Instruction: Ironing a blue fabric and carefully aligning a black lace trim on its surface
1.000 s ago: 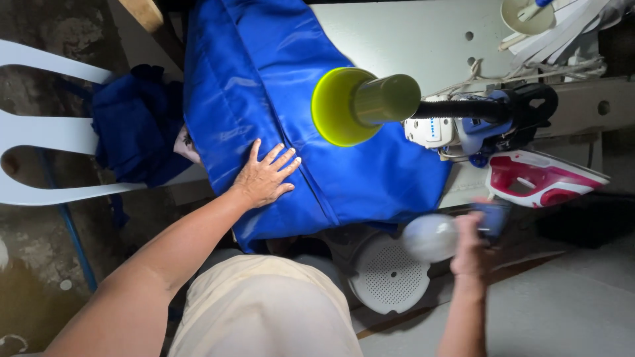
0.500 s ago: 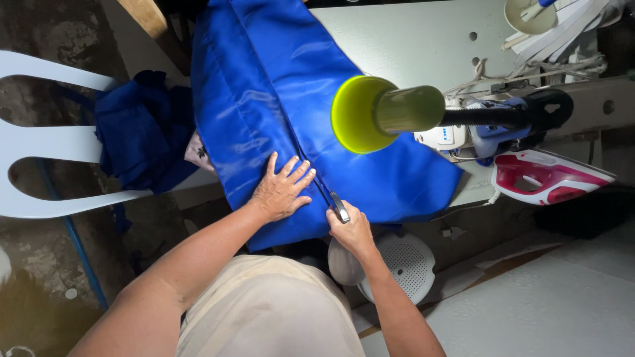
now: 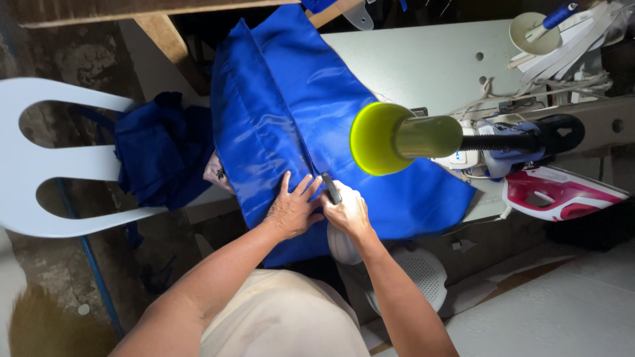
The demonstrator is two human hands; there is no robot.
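A shiny blue fabric [image 3: 278,106] is spread over the near edge of a pale grey sewing table [image 3: 423,59]. My left hand [image 3: 292,210] lies flat on the fabric beside a long seam. My right hand [image 3: 347,213] is closed on a small dark tool [image 3: 331,188], whose tip rests on the seam next to my left fingers. Both hands touch each other near the fabric's lower edge.
A yellow-green lamp head [image 3: 380,139] on a black arm hangs over the fabric. A pink and white iron [image 3: 562,195] lies at the right. A white plastic chair [image 3: 59,158] with dark blue cloth [image 3: 162,155] stands at the left. White strips and a small dish [image 3: 536,30] sit far right.
One second ago my right hand was off to the right by the iron. It came to the seam with the dark tool. My left hand shifted slightly along the fabric.
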